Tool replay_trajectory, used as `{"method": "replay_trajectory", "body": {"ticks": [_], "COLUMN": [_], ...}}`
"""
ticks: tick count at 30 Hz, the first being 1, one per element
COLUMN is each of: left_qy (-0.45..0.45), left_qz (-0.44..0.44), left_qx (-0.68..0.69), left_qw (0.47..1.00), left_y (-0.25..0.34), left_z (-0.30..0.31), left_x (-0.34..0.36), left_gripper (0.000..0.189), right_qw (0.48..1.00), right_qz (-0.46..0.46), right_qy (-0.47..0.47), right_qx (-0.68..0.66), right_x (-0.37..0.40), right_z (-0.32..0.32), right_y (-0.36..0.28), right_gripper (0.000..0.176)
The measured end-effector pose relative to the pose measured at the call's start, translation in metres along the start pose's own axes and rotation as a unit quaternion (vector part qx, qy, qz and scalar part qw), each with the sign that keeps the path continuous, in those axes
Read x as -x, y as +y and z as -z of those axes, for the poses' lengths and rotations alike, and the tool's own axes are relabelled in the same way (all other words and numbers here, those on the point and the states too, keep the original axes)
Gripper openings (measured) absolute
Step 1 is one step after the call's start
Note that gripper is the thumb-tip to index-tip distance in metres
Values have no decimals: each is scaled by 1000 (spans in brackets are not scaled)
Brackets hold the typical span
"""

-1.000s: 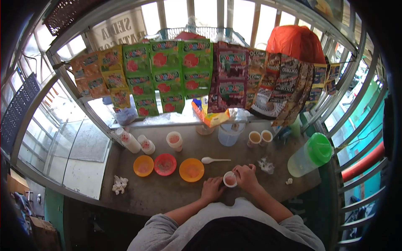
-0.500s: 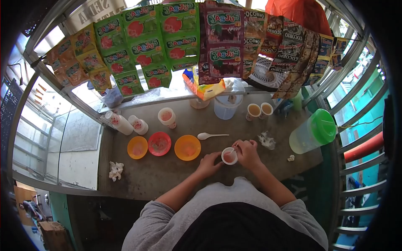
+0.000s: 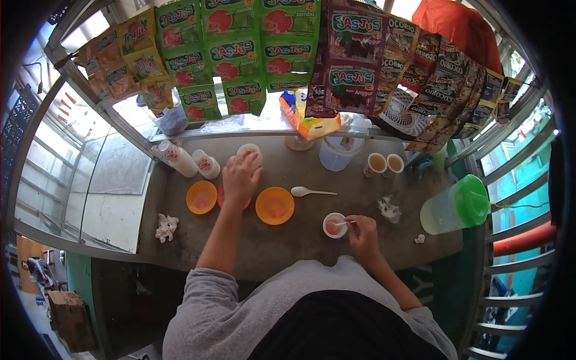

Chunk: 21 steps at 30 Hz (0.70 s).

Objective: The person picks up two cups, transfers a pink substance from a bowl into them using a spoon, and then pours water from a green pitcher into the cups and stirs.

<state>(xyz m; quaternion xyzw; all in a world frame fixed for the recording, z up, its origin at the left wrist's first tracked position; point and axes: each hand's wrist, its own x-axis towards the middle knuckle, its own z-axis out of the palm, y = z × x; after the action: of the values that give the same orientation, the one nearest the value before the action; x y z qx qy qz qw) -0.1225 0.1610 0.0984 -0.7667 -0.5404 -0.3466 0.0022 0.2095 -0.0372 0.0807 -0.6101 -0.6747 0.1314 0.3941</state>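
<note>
My right hand [image 3: 363, 233] pinches the handle of a small white spoon [image 3: 343, 223]. The spoon dips into a white cup [image 3: 327, 233] holding something pinkish. To the left, my left hand [image 3: 241, 175] reaches over another white cup [image 3: 254, 147]; its outstretched fingers overlap the cup's front and rim. Under that wrist, a red plate [image 3: 221, 195] is mostly hidden. An orange plate [image 3: 291, 207] lies between my hands, with a larger white spoon [image 3: 300, 191] beside it.
Stacked cups [image 3: 180, 159] lie at the back left, near an orange plate [image 3: 191, 207]. Two filled cups [image 3: 377, 163] stand back right, near a green-lidded pitcher [image 3: 441, 213]. Crumpled plastic [image 3: 389, 209] lies on the counter. Sachet strips [image 3: 234, 57] hang overhead.
My left hand has left the pinkish cup and moved left and forward to the cup at the back. My right hand stays at the pinkish cup with the small spoon. The view has shifted slightly.
</note>
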Motion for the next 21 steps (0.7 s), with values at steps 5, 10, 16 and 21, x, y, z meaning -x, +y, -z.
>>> {"method": "replay_trajectory", "body": {"ticks": [5,10,16,21], "left_qy": [-182,-216,-230,-270], "left_qz": [51,43,-2,60], "left_qx": [-136,-108,-58,-63], "left_qw": [973,969,972,959], "left_y": [-17,-24,-40,-37], "left_z": [0,-1,5,9], "left_x": [-29,-44,-71,-75], "left_gripper": [25,18,30,54], "right_qw": [1000,999,999,998], "right_qz": [-11,-18,-29,-32], "right_qy": [-25,-27,-46,-48], "right_qx": [7,9,1,-6], "right_x": [-2,0,5,5], "right_z": [5,13,14,14], "right_y": [-4,-5,-3,-5], "right_gripper": [10,10,11,11]}}
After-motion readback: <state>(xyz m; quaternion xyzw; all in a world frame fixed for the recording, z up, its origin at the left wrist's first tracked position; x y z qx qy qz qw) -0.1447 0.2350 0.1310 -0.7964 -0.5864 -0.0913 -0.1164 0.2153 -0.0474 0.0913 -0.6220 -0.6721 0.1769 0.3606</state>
